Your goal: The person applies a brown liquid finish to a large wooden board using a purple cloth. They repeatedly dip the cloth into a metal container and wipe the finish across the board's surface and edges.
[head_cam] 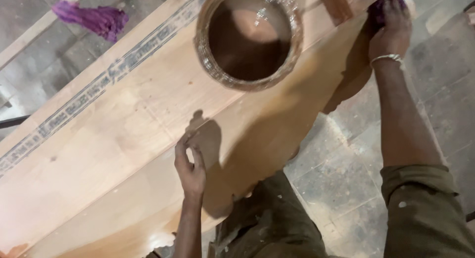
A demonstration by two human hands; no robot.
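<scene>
A long wooden board (123, 154) runs diagonally across the view, its near strip glossy and wet-looking. My left hand (190, 164) rests on the board near its front edge, fingers loosely curled with nothing in them. My right hand (391, 33) reaches far up the board's right edge and presses a purple cloth (381, 8) against the wood. A metal bangle (387, 59) sits on that wrist. A round plastic tub (249, 38) holding brown liquid stands on the board between my hands, nearer the far end.
Another purple rag (94, 18) lies on the grey stone floor (346, 159) at the upper left. A printed dark strip (99, 90) runs along the board's far plank. My olive trousers (277, 223) fill the bottom right.
</scene>
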